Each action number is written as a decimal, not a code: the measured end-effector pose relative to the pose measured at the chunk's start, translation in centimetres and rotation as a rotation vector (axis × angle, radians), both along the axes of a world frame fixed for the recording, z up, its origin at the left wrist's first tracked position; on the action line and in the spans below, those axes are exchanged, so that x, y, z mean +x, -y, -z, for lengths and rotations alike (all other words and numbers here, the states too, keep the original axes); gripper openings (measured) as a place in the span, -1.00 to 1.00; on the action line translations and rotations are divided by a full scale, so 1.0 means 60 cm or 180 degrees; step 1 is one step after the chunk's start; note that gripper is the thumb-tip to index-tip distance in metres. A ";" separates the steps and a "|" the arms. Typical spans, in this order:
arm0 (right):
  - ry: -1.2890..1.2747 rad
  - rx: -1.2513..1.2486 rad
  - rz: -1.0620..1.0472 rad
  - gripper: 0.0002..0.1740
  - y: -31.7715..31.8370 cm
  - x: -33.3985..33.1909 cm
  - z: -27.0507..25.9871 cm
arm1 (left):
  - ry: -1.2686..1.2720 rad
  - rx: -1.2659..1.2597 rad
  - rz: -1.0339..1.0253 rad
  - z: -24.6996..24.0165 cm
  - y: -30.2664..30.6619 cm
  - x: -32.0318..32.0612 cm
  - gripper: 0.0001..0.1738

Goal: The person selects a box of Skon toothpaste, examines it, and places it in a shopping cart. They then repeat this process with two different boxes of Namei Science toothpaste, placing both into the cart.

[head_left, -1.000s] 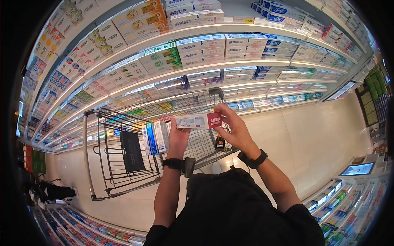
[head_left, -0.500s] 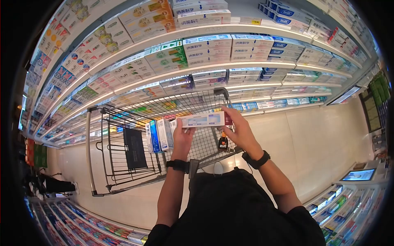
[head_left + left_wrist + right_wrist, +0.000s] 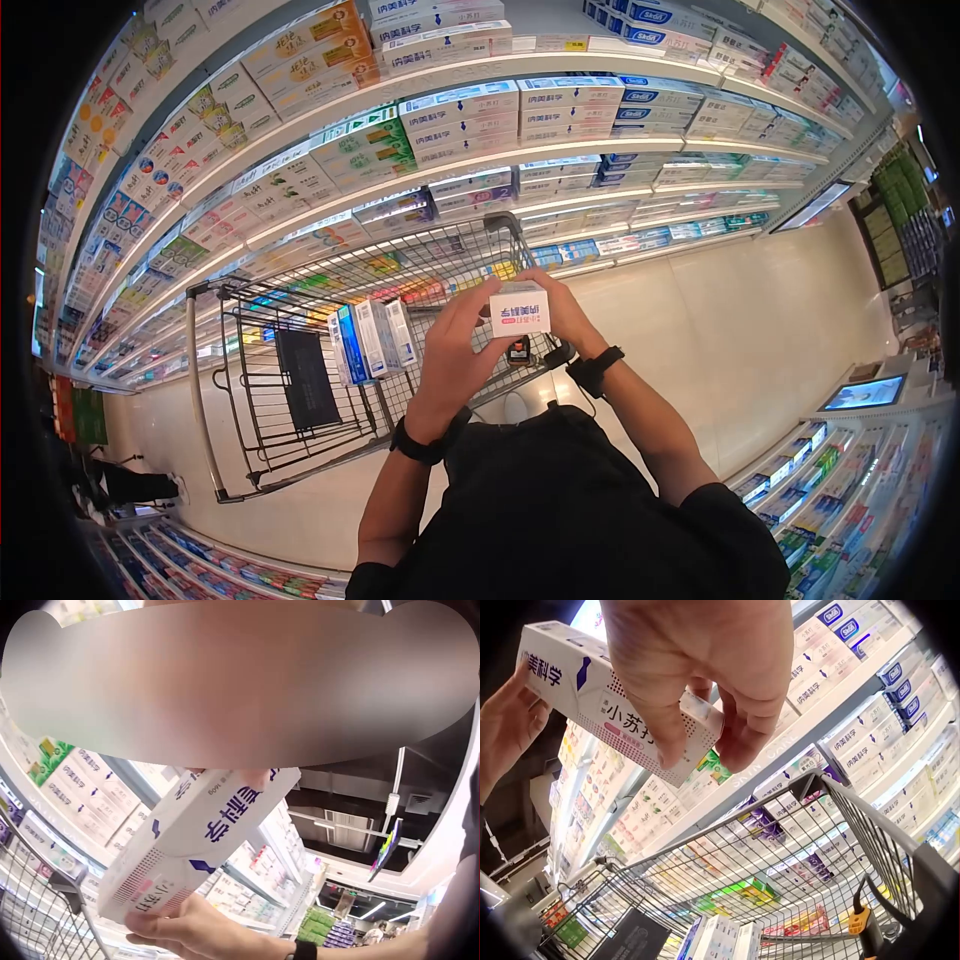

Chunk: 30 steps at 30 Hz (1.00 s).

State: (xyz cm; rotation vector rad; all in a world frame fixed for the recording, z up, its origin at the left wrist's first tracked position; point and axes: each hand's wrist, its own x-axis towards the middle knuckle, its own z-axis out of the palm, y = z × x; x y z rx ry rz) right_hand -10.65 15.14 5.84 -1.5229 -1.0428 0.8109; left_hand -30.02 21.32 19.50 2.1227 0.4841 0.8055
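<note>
A white toothpaste box (image 3: 520,312) with purple and pink print is held between both hands, its end face turned up toward the head camera. My left hand (image 3: 455,350) holds the near end, thumb below and fingers above. On the box's other end, my right hand (image 3: 705,667) grips with thumb and fingers across the sides. In the left wrist view the right hand (image 3: 195,926) shows at the box's lower end, while a blur covers the upper part. The shopping cart (image 3: 300,290) stands beneath, with several toothpaste boxes (image 3: 370,340) upright inside.
Shelves (image 3: 560,155) stacked with toothpaste boxes run along the far side of the cart. A black and orange item (image 3: 518,350) is at the cart's right end. Behind are more shelves (image 3: 830,500) and a small screen (image 3: 865,393). A person's leg (image 3: 140,483) shows at far left.
The toothpaste box has turned from lying lengthwise across the view to end-on. My left hand has swung round to its near end, and the right hand has shifted behind it.
</note>
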 end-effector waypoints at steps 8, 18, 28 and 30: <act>-0.0213 -0.0113 -0.0017 -0.46 0.012 -0.009 -0.016 | 0.0094 -0.0023 0.0063 0.005 0.004 -0.006 -0.30; -0.0205 -0.0695 -0.1237 -0.36 0.026 -0.048 -0.076 | 0.1070 -0.2422 -0.0498 0.096 -0.052 -0.058 -0.35; -0.0741 -0.1182 -0.2009 -0.45 -0.076 -0.121 -0.060 | 0.1426 -0.3453 -0.1316 0.187 -0.110 -0.165 -0.32; -0.0843 -0.1310 -0.2156 -0.46 -0.103 -0.133 -0.036 | 0.1321 -0.3545 -0.1424 0.207 -0.121 -0.195 -0.24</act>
